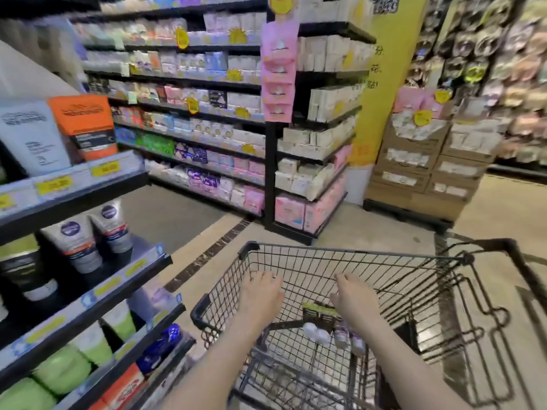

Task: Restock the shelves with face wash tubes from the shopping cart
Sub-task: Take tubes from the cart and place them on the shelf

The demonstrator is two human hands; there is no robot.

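Note:
A black wire shopping cart [296,253] stands in front of me. Several face wash tubes [321,324] lie at its bottom, some green and black, some grey with white caps. Both my arms reach down into the basket. My left hand [260,294] hovers open, fingers spread, left of the tubes and holding nothing. Just above the tubes, my right hand [353,295] is spread open as well, empty. To my left, shelves [88,193] carry upright tubes: grey and orange ones [83,125] on top, grey ones [74,241] below, green ones lower down.
Black shelving [189,81] packed with boxed goods fills the far side of the aisle. A yellow pillar [381,84] and stacked cardboard boxes [426,167] stand to the right. A second cart frame [503,306] is close on the right. Tiled floor lies between.

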